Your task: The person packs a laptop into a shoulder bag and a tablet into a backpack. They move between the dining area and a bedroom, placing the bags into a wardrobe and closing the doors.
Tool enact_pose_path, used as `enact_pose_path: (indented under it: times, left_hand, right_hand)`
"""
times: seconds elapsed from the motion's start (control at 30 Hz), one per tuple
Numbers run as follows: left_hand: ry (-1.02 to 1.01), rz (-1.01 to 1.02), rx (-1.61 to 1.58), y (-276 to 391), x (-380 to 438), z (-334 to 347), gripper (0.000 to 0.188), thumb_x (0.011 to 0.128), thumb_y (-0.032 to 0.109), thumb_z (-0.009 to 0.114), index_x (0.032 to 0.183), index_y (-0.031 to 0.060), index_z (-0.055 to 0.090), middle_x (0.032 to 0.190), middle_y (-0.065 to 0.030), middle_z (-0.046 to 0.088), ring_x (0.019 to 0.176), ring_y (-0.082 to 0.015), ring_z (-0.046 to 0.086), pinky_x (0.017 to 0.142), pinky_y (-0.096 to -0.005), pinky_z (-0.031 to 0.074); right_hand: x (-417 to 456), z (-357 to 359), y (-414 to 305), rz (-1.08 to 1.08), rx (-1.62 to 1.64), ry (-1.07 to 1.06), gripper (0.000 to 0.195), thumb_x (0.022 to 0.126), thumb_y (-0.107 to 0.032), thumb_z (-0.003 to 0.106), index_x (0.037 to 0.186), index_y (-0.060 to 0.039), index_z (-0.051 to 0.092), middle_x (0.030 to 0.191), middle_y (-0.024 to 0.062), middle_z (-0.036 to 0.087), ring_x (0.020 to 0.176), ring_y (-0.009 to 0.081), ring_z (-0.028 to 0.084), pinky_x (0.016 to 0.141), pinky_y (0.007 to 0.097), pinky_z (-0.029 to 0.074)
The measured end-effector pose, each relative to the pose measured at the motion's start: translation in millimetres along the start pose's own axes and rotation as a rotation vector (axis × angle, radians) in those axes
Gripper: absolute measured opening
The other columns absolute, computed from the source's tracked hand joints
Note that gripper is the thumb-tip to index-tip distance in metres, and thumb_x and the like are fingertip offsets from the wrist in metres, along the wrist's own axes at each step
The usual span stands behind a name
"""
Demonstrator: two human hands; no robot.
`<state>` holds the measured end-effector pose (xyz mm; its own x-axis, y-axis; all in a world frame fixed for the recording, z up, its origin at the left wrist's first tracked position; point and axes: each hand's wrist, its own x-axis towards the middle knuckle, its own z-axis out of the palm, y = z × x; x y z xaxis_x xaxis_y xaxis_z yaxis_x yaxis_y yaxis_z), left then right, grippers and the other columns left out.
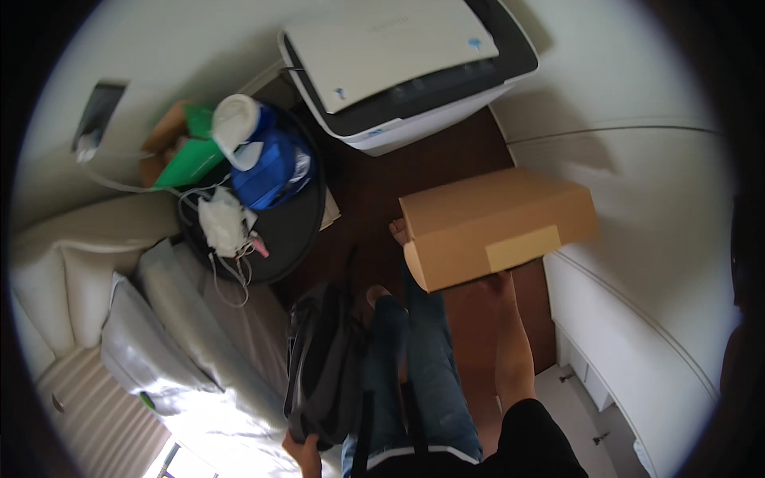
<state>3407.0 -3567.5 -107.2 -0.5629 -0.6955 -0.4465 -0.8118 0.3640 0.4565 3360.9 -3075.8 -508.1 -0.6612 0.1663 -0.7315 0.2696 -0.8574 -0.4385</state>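
Note:
A closed brown cardboard box (496, 221) with a tan paper patch on its side is held out in front of me. My right hand (501, 283) grips it from underneath, most of the fingers hidden by the box. Down at my left side, my left hand (306, 453) has hold of the near end of a dark grey and black backpack (326, 370). The backpack is upright or slightly tilted beside my left leg, with a strap trailing from its far end.
Ahead stands a white and black appliance or bin (370, 128) bearing a pale flat panel (394, 54). A round black table (287, 239) carries a blue bag (272, 170), a green and brown box (188, 155) and cables. Left is a bed with grey bedding (161, 334); right, white cabinetry (633, 322).

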Motion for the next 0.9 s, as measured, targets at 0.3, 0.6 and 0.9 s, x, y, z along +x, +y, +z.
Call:
enact_pose_path:
  times: [0.3,0.6,0.9]
  left_hand:
    - [-0.167,-0.128,0.196,-47,32,23,0.045,0.067,0.015,0.069,0.106,-0.0062,0.063,0.098,-0.0089,0.064,0.088,-0.0217,0.058,0.083,-0.0351,0.047]
    - [-0.151,-0.236,0.230,-27,27,66,0.051,0.062,0.014,0.072,0.109,-0.0044,0.063,0.099,-0.0085,0.064,0.091,-0.0209,0.059,0.082,-0.0360,0.049]
    - [-0.398,-0.176,0.215,17,16,57,0.050,0.065,0.014,0.072,0.110,-0.0041,0.063,0.098,-0.0083,0.064,0.089,-0.0203,0.059,0.078,-0.0363,0.050]
  right_hand:
    - [174,-11,40,-0.032,-0.006,0.270,0.058,0.087,-0.009,0.068,0.136,-0.0212,0.040,0.129,0.0119,0.051,0.113,0.0372,0.057,0.083,0.0562,0.057]
    - [252,-4,44,0.070,-0.059,0.332,0.063,0.089,-0.006,0.058,0.142,-0.0215,0.027,0.120,0.0125,0.054,0.101,0.0336,0.062,0.079,0.0513,0.057]
    - [166,91,-15,-0.405,-0.433,0.782,0.035,0.090,-0.008,0.051,0.124,-0.0010,0.048,0.112,0.0076,0.057,0.100,0.0183,0.054,0.084,0.0335,0.046]
